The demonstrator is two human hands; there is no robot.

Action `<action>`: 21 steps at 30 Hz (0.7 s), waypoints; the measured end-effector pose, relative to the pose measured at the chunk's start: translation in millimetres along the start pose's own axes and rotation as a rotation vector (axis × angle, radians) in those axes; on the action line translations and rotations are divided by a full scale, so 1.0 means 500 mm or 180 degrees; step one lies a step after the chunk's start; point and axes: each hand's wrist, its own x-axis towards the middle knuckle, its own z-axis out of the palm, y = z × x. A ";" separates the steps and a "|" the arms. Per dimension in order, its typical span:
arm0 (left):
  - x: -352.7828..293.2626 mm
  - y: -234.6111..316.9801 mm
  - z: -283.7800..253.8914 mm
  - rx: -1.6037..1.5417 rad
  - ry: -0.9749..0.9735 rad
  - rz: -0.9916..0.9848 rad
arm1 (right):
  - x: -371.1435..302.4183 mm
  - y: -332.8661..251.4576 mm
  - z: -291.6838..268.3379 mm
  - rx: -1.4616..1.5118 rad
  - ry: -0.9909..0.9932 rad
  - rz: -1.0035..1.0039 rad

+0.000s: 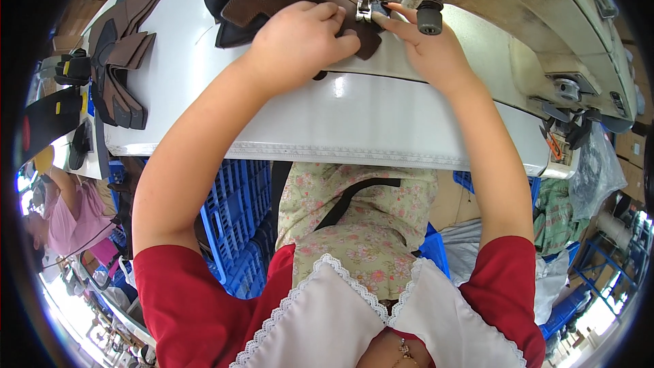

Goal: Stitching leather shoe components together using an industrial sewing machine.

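A dark brown leather piece [368, 41] lies under the metal presser foot [364, 10] of a sewing machine [507, 0]. My left hand [300, 44] is closed on the leather just left of the foot, its fingers curled and thumb pointing right. From the right, my right hand [436, 48] reaches in with thumb and forefinger stretched out and apart, their tips beside the foot; the other fingers are partly hidden by the machine. Behind my left hand, black cloth and perforated brown leather parts [262, 3] are bunched on the white tabletop [184, 123].
Stacked brown and black cut parts [121, 48] lie along the table's left side. Orange-handled snips [550, 142] are at the right front corner. Blue plastic crates [238, 211] stand beneath the table. A person in pink [78, 221] sits at far left.
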 end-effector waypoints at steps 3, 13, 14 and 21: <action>0.005 -0.015 0.000 -0.0012 0.0004 0.0061 | -0.003 -0.004 0.008 -0.0021 0.0146 -0.0116; 0.017 -0.052 -0.008 -0.0051 -0.0019 0.0244 | 0.000 -0.023 0.006 -0.0279 0.0275 -0.0157; 0.016 -0.050 -0.005 -0.0050 -0.0012 0.0240 | 0.000 -0.023 0.003 -0.0404 0.0054 0.0010; 0.010 -0.060 0.011 -0.0356 0.0362 0.0203 | -0.009 0.002 0.014 -0.0022 0.0206 -0.0055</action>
